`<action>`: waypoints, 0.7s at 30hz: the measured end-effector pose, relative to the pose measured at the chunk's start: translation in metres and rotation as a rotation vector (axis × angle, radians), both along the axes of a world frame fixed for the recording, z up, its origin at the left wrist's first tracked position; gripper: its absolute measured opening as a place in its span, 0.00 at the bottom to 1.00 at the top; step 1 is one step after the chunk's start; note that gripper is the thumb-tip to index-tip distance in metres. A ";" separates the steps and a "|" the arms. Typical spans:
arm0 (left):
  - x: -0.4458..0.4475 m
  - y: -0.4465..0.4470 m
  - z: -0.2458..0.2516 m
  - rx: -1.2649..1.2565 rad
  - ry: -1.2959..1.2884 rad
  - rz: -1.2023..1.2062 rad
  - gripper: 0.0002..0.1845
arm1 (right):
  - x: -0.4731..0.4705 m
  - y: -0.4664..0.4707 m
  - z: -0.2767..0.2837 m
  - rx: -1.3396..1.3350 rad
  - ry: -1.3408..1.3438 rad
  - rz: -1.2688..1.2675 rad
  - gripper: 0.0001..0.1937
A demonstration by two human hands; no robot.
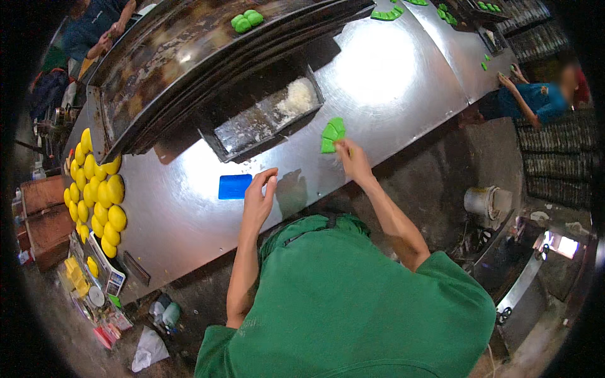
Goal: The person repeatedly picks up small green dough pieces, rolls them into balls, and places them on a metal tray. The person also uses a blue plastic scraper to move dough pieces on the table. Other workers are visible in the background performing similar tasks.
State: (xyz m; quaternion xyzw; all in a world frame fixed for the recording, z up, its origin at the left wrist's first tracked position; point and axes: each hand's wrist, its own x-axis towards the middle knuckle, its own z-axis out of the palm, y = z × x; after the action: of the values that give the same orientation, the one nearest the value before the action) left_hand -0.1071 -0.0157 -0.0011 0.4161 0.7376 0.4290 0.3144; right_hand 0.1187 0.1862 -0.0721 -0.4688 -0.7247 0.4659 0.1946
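Observation:
My left hand (259, 191) is over the metal worktop (170, 227), at the right edge of a blue rectangular piece (231, 187). Its fingers are apart and nothing shows between them. Farther right, my right hand (351, 158) has its fingertips at the lower right of a small fan of bright green wedge-shaped pieces (333, 134). Whether the fingers pinch one of these pieces is too blurred to tell. Beyond both hands stands a metal bin (264, 125) with a heap of white crumbly material (299, 97) at its right end.
Yellow rounded pieces (101, 193) crowd the worktop's left end. A dark metal shelf (189, 61) overhangs the bin and carries green lumps (246, 21). More green pieces (387, 14) lie at the far side. One co-worker (534, 99) is at the right, another (97, 33) at upper left.

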 end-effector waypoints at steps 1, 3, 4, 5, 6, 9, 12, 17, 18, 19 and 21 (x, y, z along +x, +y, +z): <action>0.011 0.008 -0.001 -0.012 -0.011 -0.016 0.17 | -0.001 0.018 -0.003 0.060 0.045 -0.045 0.11; 0.030 0.030 -0.006 -0.040 0.007 -0.101 0.18 | -0.002 0.062 -0.021 0.259 0.113 0.005 0.09; 0.039 0.041 -0.009 -0.060 0.008 -0.142 0.18 | -0.004 0.075 -0.025 0.355 0.152 0.038 0.09; 0.048 0.054 -0.012 -0.080 0.009 -0.185 0.18 | -0.001 0.085 -0.027 0.303 0.108 0.075 0.09; 0.056 0.066 -0.016 -0.087 0.022 -0.214 0.18 | -0.002 0.091 -0.022 0.247 0.069 0.116 0.10; 0.077 0.100 -0.034 -0.112 0.069 -0.273 0.18 | 0.005 0.083 -0.023 0.225 -0.108 0.287 0.11; 0.093 0.120 -0.053 -0.183 0.158 -0.256 0.19 | 0.008 0.058 -0.031 0.274 -0.082 0.335 0.14; 0.115 0.125 -0.086 -0.308 0.336 -0.203 0.23 | 0.025 0.083 -0.035 0.067 0.015 0.588 0.17; 0.119 0.127 -0.083 -0.320 0.351 -0.179 0.22 | 0.040 0.095 -0.033 0.006 -0.054 0.707 0.16; 0.124 0.126 -0.074 -0.338 0.362 -0.136 0.22 | 0.054 0.110 -0.028 -0.057 -0.123 0.846 0.15; 0.128 0.132 -0.056 -0.416 0.328 -0.091 0.22 | 0.068 0.132 0.001 -0.197 -0.299 1.016 0.14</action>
State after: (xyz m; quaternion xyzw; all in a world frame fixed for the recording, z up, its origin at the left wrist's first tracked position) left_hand 0.0204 0.1158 -0.0573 0.4392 0.8316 0.1805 0.2882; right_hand 0.1865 0.3180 -0.0711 -0.1367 -0.8328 0.4954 -0.2056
